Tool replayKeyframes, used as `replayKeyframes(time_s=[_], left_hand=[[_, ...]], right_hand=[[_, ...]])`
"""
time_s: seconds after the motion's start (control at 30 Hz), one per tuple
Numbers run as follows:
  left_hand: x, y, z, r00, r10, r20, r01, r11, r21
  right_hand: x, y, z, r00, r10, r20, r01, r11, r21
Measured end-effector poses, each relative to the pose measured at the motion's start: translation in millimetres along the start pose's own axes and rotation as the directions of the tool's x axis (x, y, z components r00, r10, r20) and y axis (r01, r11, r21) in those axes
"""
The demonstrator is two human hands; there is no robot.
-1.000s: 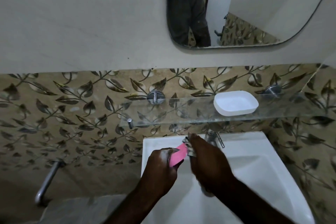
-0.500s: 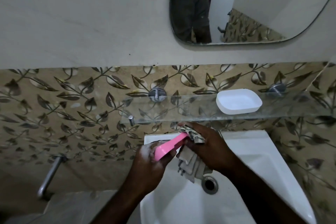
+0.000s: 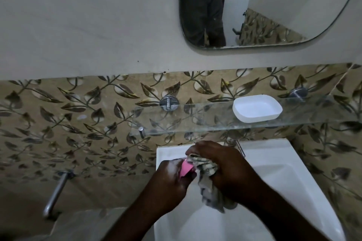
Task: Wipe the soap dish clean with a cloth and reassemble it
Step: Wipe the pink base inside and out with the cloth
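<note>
Over the white sink [image 3: 284, 178], my left hand [image 3: 170, 184] grips the pink part of the soap dish [image 3: 187, 168], most of it hidden by my fingers and the cloth. My right hand [image 3: 225, 164] holds a grey patterned cloth [image 3: 207, 180] bunched against the pink part, and the cloth's loose end hangs down into the basin. The white tray of the soap dish [image 3: 257, 108] sits by itself on the glass shelf [image 3: 195, 121], above and to the right of my hands.
A metal tap [image 3: 240, 147] sticks up just behind my right hand. A mirror [image 3: 274, 6] hangs on the wall above the shelf. A metal bar [image 3: 55, 193] juts out low on the left tiled wall.
My hands have shifted lower and closer together. The cloth now covers more of the pink part, so less pink shows than half a second ago.
</note>
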State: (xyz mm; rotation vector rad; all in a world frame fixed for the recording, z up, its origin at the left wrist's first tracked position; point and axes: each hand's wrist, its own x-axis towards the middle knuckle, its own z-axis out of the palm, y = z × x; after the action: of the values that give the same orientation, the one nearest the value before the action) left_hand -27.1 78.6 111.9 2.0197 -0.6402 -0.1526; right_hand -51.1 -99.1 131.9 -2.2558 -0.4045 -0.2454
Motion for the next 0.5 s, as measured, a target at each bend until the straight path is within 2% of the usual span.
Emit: replayKeyframes(time_s=[0.13, 0.17, 0.27, 0.3, 0.37, 0.5], left_hand=[[2.4, -2.5, 8.2, 0.992, 0.063, -0.113, -0.060, 0.998, 0.029], [-0.5, -3.7, 8.6, 0.988, 0.078, -0.130, -0.072, 0.996, 0.044], [-5.9, 4.7, 8.2, 0.985, 0.129, -0.115, -0.127, 0.992, 0.025], [-5.9, 9.3, 8.0, 0.983, 0.145, -0.115, -0.145, 0.989, 0.011], [-3.5, 14.9, 6.2, 0.974, 0.183, -0.131, -0.177, 0.983, 0.050], [-3.1, 13.5, 0.9, 0.963, 0.210, -0.166, -0.203, 0.977, 0.061]], right_hand=[[-13.7, -15.8, 17.1, 0.998, -0.047, -0.034, 0.033, 0.943, -0.331], [-14.7, -13.5, 17.2, 0.997, -0.052, -0.049, 0.032, 0.935, -0.353], [-15.1, -10.3, 4.6, 0.972, 0.107, -0.207, -0.140, 0.979, -0.150], [-16.4, -9.7, 2.2, 0.962, 0.135, -0.238, -0.172, 0.975, -0.141], [-19.2, -19.3, 4.4, 0.965, 0.072, -0.254, -0.132, 0.965, -0.226], [-25.9, -46.5, 20.5, 0.984, -0.082, -0.159, 0.008, 0.908, -0.418]])
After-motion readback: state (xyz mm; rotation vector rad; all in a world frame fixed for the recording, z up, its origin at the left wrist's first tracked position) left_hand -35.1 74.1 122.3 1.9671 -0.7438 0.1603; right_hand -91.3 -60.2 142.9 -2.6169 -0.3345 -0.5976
